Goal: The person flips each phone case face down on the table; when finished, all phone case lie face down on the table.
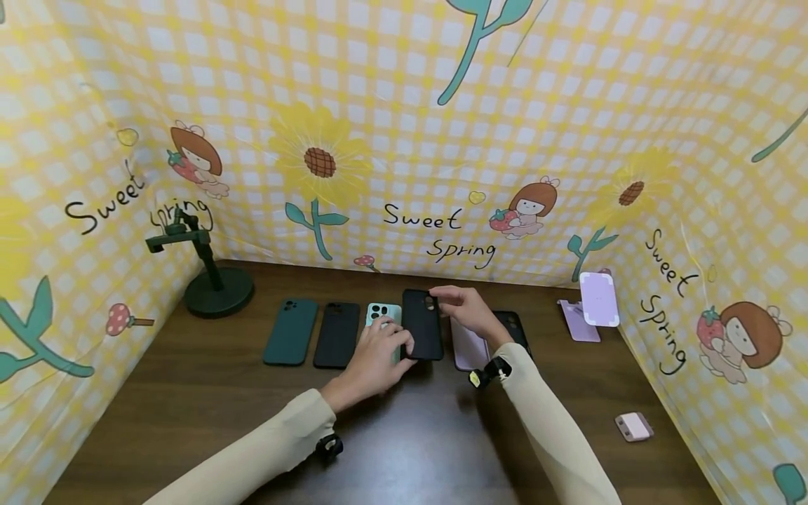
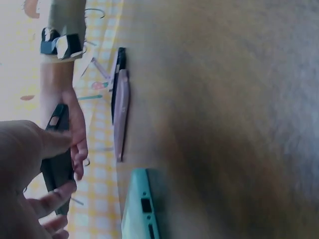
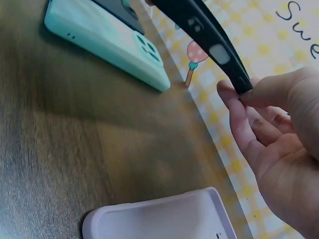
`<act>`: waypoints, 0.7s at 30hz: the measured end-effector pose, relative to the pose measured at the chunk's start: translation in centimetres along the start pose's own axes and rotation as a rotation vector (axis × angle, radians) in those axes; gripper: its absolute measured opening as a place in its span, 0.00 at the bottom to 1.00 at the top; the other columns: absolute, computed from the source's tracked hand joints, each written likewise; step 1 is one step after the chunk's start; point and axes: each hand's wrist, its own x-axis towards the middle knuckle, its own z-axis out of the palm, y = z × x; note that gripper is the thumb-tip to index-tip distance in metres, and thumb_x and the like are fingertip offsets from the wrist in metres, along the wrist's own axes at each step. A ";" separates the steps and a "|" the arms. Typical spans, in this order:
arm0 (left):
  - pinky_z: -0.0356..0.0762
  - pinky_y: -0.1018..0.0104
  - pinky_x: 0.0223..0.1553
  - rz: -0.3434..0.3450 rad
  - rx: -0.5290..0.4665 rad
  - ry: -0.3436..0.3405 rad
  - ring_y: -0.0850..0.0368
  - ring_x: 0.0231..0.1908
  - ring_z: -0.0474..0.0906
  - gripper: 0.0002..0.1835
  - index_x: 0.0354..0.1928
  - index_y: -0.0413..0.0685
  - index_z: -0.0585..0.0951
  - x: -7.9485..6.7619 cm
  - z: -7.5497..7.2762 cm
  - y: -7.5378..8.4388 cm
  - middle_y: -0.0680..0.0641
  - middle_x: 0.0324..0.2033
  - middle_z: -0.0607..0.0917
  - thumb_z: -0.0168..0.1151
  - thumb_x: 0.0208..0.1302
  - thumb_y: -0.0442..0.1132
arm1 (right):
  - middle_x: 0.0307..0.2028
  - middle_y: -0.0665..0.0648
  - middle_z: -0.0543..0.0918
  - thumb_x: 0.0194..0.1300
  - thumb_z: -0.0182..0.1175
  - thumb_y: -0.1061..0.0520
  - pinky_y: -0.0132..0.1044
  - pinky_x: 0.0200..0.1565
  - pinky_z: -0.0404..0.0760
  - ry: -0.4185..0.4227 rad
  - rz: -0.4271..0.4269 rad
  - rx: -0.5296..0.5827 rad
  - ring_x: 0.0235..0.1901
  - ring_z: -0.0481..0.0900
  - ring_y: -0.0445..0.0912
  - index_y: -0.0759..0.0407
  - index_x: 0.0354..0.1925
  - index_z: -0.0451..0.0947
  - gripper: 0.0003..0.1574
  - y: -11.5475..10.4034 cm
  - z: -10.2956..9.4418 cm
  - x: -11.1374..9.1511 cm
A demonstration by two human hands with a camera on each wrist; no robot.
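Both hands hold a black phone case (image 1: 421, 326) up over the table, its camera cutout at the upper right. My right hand (image 1: 470, 312) pinches its top corner between thumb and fingertips, as the right wrist view shows close up. Toward its lower left edge, my left hand (image 1: 376, 358) grips it with thumb and fingers. A mint green phone case (image 1: 379, 313) lies just left of it, partly hidden behind the left hand. To the right, under the right hand and wrist, lies a lilac phone case (image 1: 468, 351).
Farther left lie a dark phone case (image 1: 337, 337) and a dark green one (image 1: 290, 333). Another black case (image 1: 514, 326) sits partly behind the right forearm. A dark green stand (image 1: 217, 287) is at back left, a lilac phone stand (image 1: 596, 301) at right, a pink charger (image 1: 634, 426) nearer.
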 end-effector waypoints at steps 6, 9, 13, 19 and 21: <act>0.67 0.45 0.58 -0.008 -0.086 -0.050 0.49 0.61 0.73 0.14 0.35 0.58 0.78 -0.2 -1.2 -0.6 0.53 0.49 0.84 0.74 0.63 0.52 | 0.69 0.62 0.77 0.75 0.57 0.66 0.63 0.58 0.80 0.007 -0.015 0.059 0.59 0.83 0.56 0.59 0.66 0.79 0.24 -0.6 -0.1 -0.4; 0.68 0.50 0.52 0.027 -0.101 -0.021 0.55 0.55 0.76 0.13 0.35 0.59 0.77 -0.3 -1.3 -0.8 0.57 0.45 0.82 0.72 0.64 0.53 | 0.69 0.63 0.77 0.74 0.57 0.67 0.65 0.58 0.79 0.015 -0.033 0.087 0.56 0.85 0.53 0.60 0.66 0.79 0.24 -1.0 -0.2 -0.5; 0.72 0.46 0.56 0.044 -0.131 0.034 0.53 0.55 0.78 0.12 0.36 0.59 0.78 -0.5 -1.3 -1.0 0.57 0.44 0.83 0.72 0.65 0.52 | 0.68 0.65 0.77 0.74 0.57 0.66 0.62 0.57 0.81 0.031 -0.045 0.122 0.48 0.87 0.42 0.61 0.66 0.78 0.24 -1.3 -0.3 -0.6; 0.66 0.32 0.67 -0.001 -0.195 0.085 0.41 0.67 0.74 0.09 0.35 0.60 0.82 -0.6 -1.3 -1.0 0.54 0.46 0.89 0.74 0.63 0.50 | 0.67 0.68 0.77 0.76 0.56 0.64 0.64 0.60 0.78 0.013 -0.045 0.191 0.44 0.87 0.37 0.60 0.70 0.74 0.27 -1.0 -0.8 -0.5; 0.65 0.32 0.69 -0.013 -0.209 0.089 0.42 0.68 0.74 0.09 0.36 0.61 0.82 -0.5 -1.3 -1.0 0.54 0.48 0.90 0.75 0.62 0.50 | 0.68 0.69 0.76 0.77 0.56 0.64 0.63 0.60 0.78 0.009 -0.053 0.205 0.45 0.87 0.37 0.60 0.72 0.71 0.28 -0.8 -0.9 -0.6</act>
